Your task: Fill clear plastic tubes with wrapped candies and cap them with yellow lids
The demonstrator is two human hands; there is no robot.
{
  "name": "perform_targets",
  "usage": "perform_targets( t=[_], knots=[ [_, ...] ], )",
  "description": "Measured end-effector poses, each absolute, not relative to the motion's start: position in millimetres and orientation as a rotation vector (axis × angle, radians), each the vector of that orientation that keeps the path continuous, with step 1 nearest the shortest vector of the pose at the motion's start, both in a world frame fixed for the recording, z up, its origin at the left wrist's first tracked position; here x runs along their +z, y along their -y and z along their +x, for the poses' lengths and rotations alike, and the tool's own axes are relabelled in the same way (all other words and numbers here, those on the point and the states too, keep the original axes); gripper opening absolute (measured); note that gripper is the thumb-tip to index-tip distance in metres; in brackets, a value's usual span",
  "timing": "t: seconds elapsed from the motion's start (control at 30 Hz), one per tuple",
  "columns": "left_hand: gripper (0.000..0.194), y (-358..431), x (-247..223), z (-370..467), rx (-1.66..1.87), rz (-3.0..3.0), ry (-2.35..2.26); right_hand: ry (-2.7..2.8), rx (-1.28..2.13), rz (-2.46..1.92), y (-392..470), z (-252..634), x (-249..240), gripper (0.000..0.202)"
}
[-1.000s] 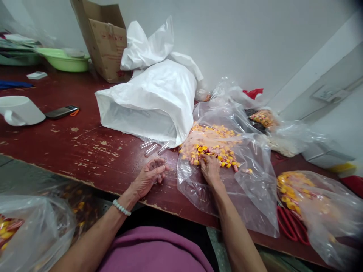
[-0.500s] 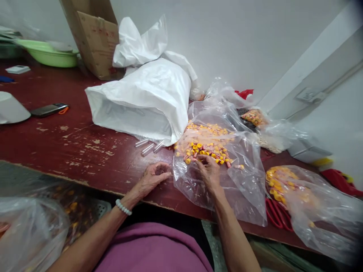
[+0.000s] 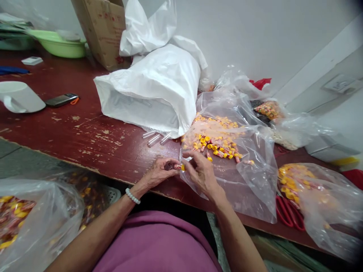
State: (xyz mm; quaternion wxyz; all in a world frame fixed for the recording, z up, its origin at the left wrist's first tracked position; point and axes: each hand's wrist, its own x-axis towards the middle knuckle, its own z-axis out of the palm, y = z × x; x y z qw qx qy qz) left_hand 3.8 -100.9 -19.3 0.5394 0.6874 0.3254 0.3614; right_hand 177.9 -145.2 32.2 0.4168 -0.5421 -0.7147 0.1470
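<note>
My left hand (image 3: pixel 161 173) is curled round what looks like a clear tube, mostly hidden by the fingers. Thumb and fingers of my right hand (image 3: pixel 202 172) are at the yellow end of a small red-printed, yellow-capped piece (image 3: pixel 177 166), whose red end meets the left hand's fingers. Several more yellow-capped pieces (image 3: pixel 218 147) lie loose in and on a clear plastic bag (image 3: pixel 246 196) beyond my right hand. A few clear tubes (image 3: pixel 154 140) rest on the table in front of the mouth of a white sack (image 3: pixel 153 90), with more tubes inside it.
Red scissors (image 3: pixel 289 213) and another bag of yellow-capped pieces (image 3: pixel 290 185) are at the right. On the left are a white mug (image 3: pixel 22 98), a phone (image 3: pixel 61 100), a green basin (image 3: pixel 61 47) and a cardboard box (image 3: pixel 106 34). A filled bag (image 3: pixel 51 196) stands below the table edge.
My right hand has come away from the pile toward my left hand with a yellow-capped piece. The two hands now meet over the table's front edge. The camera view has shifted slightly.
</note>
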Motion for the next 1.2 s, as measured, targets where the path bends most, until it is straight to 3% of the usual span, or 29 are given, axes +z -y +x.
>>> perform_targets(
  t=[0.13, 0.37, 0.57, 0.77, 0.97, 1.2],
  knots=[
    [0.024, 105, -20, 9, 0.785, 1.569, -0.722, 1.501, 0.165, -1.427, 125, 172, 22, 0.022],
    [0.024, 113, -21, 22, 0.707, 1.503, -0.617, 1.630, -0.005, -1.359, 112, 150, 15, 0.025],
    [0.028, 111, -22, 19, 0.800, 1.325, -0.674, 1.487, -0.156, -1.666, 119, 209, 7, 0.026],
    [0.032, 111, -21, 17, 0.818, 1.324, -0.726, 1.524, 0.059, -1.966, 132, 261, -19, 0.021],
    [0.031, 116, -16, 25, 0.810, 1.532, -0.789, 1.611, 0.322, -1.596, 160, 211, 26, 0.028],
    [0.018, 118, -12, 28, 0.834, 1.836, -0.787, 2.207, 0.242, -1.288, 183, 178, 59, 0.039]
  ],
)
